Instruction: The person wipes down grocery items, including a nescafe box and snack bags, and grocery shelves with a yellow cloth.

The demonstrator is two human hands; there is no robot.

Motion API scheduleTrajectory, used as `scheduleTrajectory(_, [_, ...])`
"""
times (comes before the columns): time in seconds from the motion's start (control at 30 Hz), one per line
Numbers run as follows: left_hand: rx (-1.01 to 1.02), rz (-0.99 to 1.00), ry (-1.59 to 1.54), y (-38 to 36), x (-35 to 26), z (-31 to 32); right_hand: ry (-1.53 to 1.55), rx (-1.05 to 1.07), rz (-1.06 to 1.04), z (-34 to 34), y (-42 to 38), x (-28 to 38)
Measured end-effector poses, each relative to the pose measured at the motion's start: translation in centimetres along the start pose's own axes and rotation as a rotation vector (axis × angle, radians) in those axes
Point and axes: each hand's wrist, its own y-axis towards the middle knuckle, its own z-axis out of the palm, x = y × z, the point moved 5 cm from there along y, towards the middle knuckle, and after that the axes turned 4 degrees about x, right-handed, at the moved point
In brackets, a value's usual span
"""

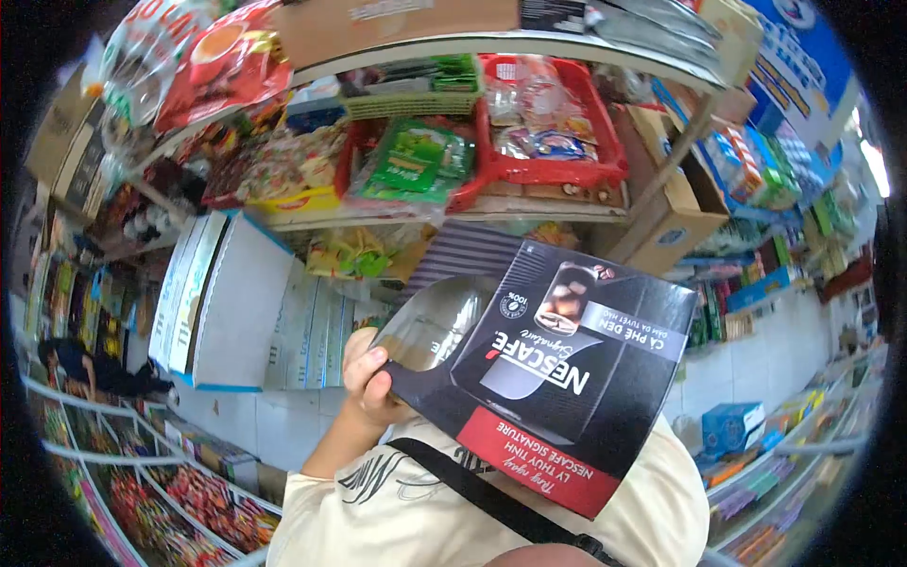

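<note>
Coffee box (567, 378) up near, off the shelf and not set down; shelf (510, 43) beyond on the far side, red basket (557, 172) under it; left hand (371, 380) gripping the box's left corner; right hand unseen, its grip I can't tell

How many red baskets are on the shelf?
2. One red basket holds green packets; the other red basket is just right of it. More may be hidden.
</note>
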Motion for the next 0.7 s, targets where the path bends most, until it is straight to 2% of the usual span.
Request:
scheduleTrajectory(0.17, [0.167, -0.04, -0.055, -0.1, -0.9, 1.9, 0.44, -0.193, -0.111, -1.4, -1.8, -2.8])
scheduleTrajectory(0.23, [0.209, -0.04, -0.031, 0.8, -0.9, 2.1, 0.532, -0.239, -0.172, -1.2, -2.2, -3.9])
scheduleTrajectory(0.3, [0.315, -0.128, -0.038, 0.9, 0.0, 1.8, 0.603, -0.293, -0.238, -1.2, -2.5, -5.0])
scheduleTrajectory(0.4, [0.413, -0.223, -0.006, 0.6, 0.6, 1.8, 0.643, -0.351, -0.398, -3.7, -3.4, -2.8])
scheduleTrajectory(0.47, [0.499, -0.271, 0.027, -0.8, 0.7, 2.2, 0.705, -0.318, -0.441, -4.8, -4.2, -0.3])
scheduleTrajectory(0.5, [0.513, -0.292, 0.019, -1.5, 0.5, 2.6, 0.79, -0.284, -0.381, -4.6, -4.7, 0.2])
scheduleTrajectory(0.6, [0.66, -0.377, -0.01, -3.2, -0.4, 4.1, 0.668, -0.256, -0.319, -5.2, -4.7, -1.9])
scheduleTrajectory(0.7, [0.744, -0.39, -0.065, -3.1, -1.4, 5.1, 0.678, -0.339, -0.199, -6.3, -5.0, -4.7])
